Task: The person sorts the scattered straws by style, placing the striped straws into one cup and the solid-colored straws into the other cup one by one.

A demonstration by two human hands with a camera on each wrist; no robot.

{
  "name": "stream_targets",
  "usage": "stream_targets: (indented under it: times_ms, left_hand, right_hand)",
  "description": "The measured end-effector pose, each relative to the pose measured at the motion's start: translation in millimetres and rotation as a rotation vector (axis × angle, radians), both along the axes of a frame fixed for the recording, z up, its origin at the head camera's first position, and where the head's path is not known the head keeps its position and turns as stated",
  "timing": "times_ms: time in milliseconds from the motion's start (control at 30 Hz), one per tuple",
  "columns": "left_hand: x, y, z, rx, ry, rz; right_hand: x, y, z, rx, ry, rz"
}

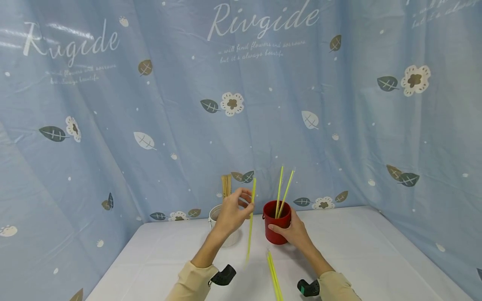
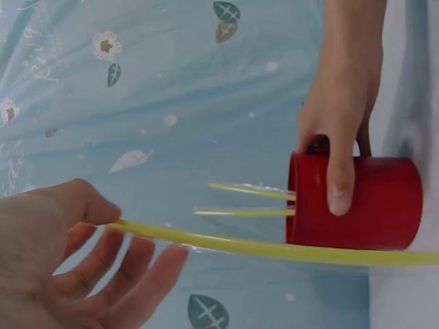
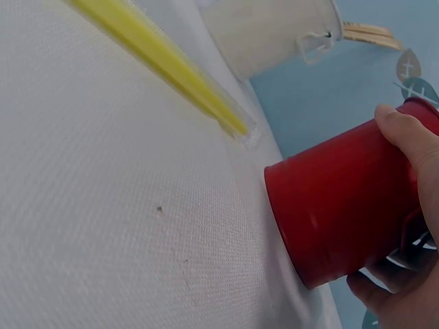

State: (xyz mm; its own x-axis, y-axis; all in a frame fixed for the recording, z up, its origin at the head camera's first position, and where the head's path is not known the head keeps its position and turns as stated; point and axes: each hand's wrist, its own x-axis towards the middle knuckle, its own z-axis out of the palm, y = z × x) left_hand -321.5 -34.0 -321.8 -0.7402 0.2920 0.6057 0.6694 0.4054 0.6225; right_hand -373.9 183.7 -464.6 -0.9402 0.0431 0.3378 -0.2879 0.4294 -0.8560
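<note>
My left hand [image 1: 235, 211] pinches a long yellow straw [image 1: 251, 221] in a clear wrapper near its upper end; the straw hangs almost upright above the table. In the left wrist view the thumb and index finger hold the straw's tip, and the other fingers are spread loosely. My right hand [image 1: 297, 232] grips the red bucket [image 1: 276, 234] from its right side, thumb on the front. Two wrapped yellow straws [image 1: 283, 190] stand in that bucket, leaning to the right. More yellow straws [image 1: 275, 278] lie on the table in front of it.
A white bucket [image 1: 214, 217] holding wooden sticks [image 1: 226, 184] stands behind my left forearm, partly hidden. The white table [image 1: 346, 246] ends at a blue patterned curtain [image 1: 263, 138] at the back.
</note>
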Motion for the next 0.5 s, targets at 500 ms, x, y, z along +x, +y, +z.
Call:
stream_targets:
  times_ms: [500]
  left_hand:
    - [-14.0, 13.4, 20.6, 0.314, 0.017, -0.021]
  right_hand:
    - [0.8, -1.2, 0.0, -0.014, 0.004, 0.003]
